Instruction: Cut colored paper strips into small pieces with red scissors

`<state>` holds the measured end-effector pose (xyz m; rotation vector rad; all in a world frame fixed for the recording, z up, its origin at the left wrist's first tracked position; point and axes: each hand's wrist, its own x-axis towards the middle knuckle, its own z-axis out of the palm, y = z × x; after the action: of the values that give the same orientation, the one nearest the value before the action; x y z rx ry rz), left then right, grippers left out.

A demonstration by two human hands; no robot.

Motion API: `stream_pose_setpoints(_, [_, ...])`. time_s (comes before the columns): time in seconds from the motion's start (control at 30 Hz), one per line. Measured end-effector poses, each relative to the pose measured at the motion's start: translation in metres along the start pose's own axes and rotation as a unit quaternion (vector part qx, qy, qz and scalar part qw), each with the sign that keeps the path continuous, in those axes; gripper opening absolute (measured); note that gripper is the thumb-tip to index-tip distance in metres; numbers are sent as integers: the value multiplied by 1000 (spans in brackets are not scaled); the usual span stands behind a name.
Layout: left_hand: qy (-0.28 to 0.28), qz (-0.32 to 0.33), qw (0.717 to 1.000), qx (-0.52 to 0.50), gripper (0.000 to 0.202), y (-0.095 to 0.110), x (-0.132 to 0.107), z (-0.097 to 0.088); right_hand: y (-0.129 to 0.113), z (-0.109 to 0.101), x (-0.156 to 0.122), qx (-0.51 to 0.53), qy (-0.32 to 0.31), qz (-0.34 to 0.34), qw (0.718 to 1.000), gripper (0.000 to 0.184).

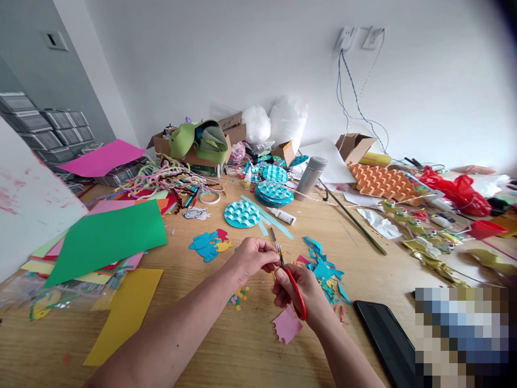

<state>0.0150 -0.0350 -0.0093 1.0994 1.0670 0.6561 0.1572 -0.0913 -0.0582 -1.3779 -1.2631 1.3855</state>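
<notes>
My right hand grips red-handled scissors, blades pointing up and away over the wooden table. My left hand is pinched shut just left of the blades, holding something too small to make out. A pink paper scrap lies under my right hand. Small coloured paper bits lie below my left hand. Blue paper offcuts are piled just right of the scissors.
Green, yellow and pink sheets lie at left. Blue and yellow paper fish, blue scalloped discs, a glue tube, a steel flask, orange folded paper, a black phone and boxes surround the work spot.
</notes>
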Motion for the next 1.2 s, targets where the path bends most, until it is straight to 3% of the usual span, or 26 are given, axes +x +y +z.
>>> stream_pose_setpoints(0.33, [2, 3, 1000, -10, 2, 0, -1, -1, 2, 0, 0, -18, 8, 14, 1000, 52])
stream_pose_setpoints(0.67, [-14, 60, 997, -56, 8, -13, 12, -4, 1, 0, 0, -10, 2, 14, 1000, 50])
stream_pose_setpoints(0.9, [-13, 20, 1000, -20, 7, -6, 4, -2, 0, 1, -1, -11, 14, 12, 1000, 52])
stream_pose_setpoints(1.2, [-7, 20, 1000, -4, 6, -6, 2, 0, 1, 0, 0, -9, 6, 9, 1000, 55])
